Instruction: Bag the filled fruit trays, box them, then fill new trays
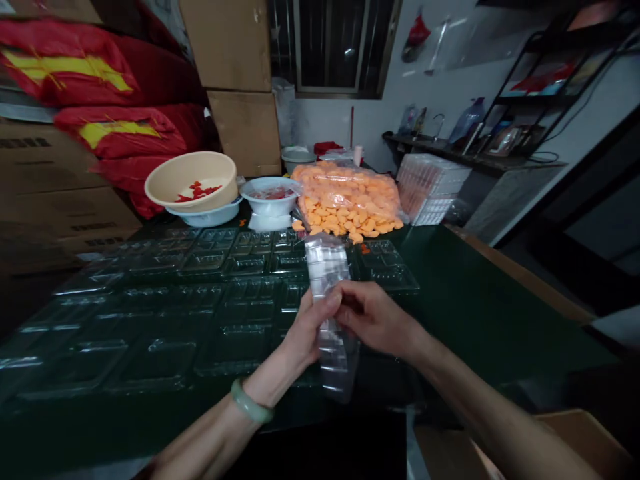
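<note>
In front of me, over the near side of the dark green table (460,293), I hold a stack of clear plastic trays (327,263) on edge. My left hand (306,330) is wrapped round the stack from the left, its thumb across the front. My right hand (375,317) pinches at the stack's right side, thumb and fingers close together; whether it has one tray apart from the others, I cannot tell. Rows of clear trays (235,347) lie flat on the table to the left and beyond my hands.
A bag of orange pieces (350,197) lies at the back. Beside it stand a blue-white bowl (270,190) and a cream basin (225,177) with red pieces. More stacked trays (433,190) are at the back right. Red sacks (140,133) and cardboard boxes (245,127) rise at the left.
</note>
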### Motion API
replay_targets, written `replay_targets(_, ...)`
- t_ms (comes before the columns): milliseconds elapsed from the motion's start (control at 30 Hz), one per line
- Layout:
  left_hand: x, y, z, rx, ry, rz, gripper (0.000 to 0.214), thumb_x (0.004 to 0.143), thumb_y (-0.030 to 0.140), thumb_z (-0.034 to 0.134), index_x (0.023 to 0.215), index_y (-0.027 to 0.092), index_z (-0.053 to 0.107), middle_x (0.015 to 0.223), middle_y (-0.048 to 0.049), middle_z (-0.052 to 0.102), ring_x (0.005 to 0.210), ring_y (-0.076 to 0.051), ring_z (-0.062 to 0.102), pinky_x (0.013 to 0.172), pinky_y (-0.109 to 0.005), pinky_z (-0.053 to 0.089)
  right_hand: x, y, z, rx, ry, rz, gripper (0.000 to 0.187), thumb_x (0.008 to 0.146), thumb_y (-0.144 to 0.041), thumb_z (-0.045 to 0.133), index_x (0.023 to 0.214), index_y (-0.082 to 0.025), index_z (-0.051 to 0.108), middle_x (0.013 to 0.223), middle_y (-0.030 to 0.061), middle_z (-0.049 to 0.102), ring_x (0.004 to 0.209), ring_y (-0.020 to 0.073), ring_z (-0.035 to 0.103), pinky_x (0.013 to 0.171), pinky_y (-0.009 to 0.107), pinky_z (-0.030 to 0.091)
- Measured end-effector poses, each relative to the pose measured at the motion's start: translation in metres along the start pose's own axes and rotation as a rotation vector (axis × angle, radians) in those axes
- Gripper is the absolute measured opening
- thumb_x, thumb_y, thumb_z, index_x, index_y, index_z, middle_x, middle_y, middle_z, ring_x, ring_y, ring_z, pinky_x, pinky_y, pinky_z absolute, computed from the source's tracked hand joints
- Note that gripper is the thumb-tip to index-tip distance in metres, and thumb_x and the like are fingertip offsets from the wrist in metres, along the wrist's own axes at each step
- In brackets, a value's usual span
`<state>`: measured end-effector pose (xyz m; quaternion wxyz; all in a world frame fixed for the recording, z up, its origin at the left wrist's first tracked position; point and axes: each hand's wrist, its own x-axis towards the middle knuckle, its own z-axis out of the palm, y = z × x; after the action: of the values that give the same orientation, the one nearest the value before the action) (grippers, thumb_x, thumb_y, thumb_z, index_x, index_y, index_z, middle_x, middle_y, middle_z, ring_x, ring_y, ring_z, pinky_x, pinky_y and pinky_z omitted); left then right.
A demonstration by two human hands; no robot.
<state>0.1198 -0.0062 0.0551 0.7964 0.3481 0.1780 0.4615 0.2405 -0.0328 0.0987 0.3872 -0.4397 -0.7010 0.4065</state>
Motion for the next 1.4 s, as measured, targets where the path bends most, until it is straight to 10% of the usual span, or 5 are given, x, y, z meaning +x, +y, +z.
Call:
replay_targets(300, 0.001, 0.016, -0.005, -0.195, -0.115, -0.066, 0.045, 0.063, 0.035, 0.067, 0.102, 0.016, 0.059, 0.088, -0.0077, 0.067, 0.078, -0.025, 0.063, 0.073, -0.038, 0.050, -0.062, -0.021, -0.039, -0.118, 0.297, 0.002, 0.019, 0.089, -0.029, 0.039, 0.073, -0.020, 0.044, 0.062, -0.0019, 0.043, 0.055, 0.0095, 0.039, 0.051, 0.023, 0.033)
replay_targets(567, 0.007, 0.040, -0.024, -0.234, -0.123, -0.142, 0.063, 0.065, 0.051, 0.057, 0.117, 0.017, 0.048, 0.107, -0.0159, 0.061, 0.101, -0.039, 0.055, 0.088, -0.057, 0.039, -0.167, 0.095, -0.144, 0.382, 0.409, 0.666, 0.040, 0.066, -0.049, 0.066, 0.065, -0.021, 0.037, 0.052, -0.0072, 0.031, 0.041, 0.0045, 0.025, 0.038, 0.019, 0.017)
replay_targets(967, 0.022, 0.013, -0.004, -0.223, -0.082, -0.234, 0.059, 0.067, 0.049, 0.057, 0.114, 0.014, 0.050, 0.099, -0.0143, 0.063, 0.098, -0.035, 0.058, 0.086, -0.051, 0.040, -0.124, 0.125, -0.142, -0.478, 0.495, 1.007, 0.015, 0.078, -0.025, 0.050, 0.066, -0.020, 0.043, 0.054, -0.0025, 0.042, 0.042, 0.0082, 0.038, 0.037, 0.020, 0.024)
replay_targets(1100, 0.024, -0.007, 0.004, -0.226, -0.023, -0.226, 0.049, 0.064, 0.041, 0.066, 0.103, 0.014, 0.057, 0.083, -0.0090, 0.066, 0.079, -0.026, 0.062, 0.077, -0.041, 0.045, -0.093, 0.065, -0.101, -0.542, 0.657, 0.479, 0.011, 0.079, -0.031, 0.051, 0.075, -0.021, 0.049, 0.059, -0.0008, 0.047, 0.050, 0.0105, 0.042, 0.046, 0.022, 0.032)
replay_targets(1400, 0.012, -0.015, 0.018, -0.215, -0.036, -0.128, 0.026, 0.055, 0.035, 0.070, 0.056, 0.013, 0.057, 0.051, -0.0005, 0.055, 0.046, -0.011, 0.050, 0.048, -0.023, 0.039, -0.001, 0.002, -0.017, 0.133, -0.050, 0.152, 0.035, 0.066, -0.040, 0.069, 0.056, -0.017, 0.044, 0.050, -0.0063, 0.044, 0.042, 0.0039, 0.036, 0.040, 0.018, 0.029)
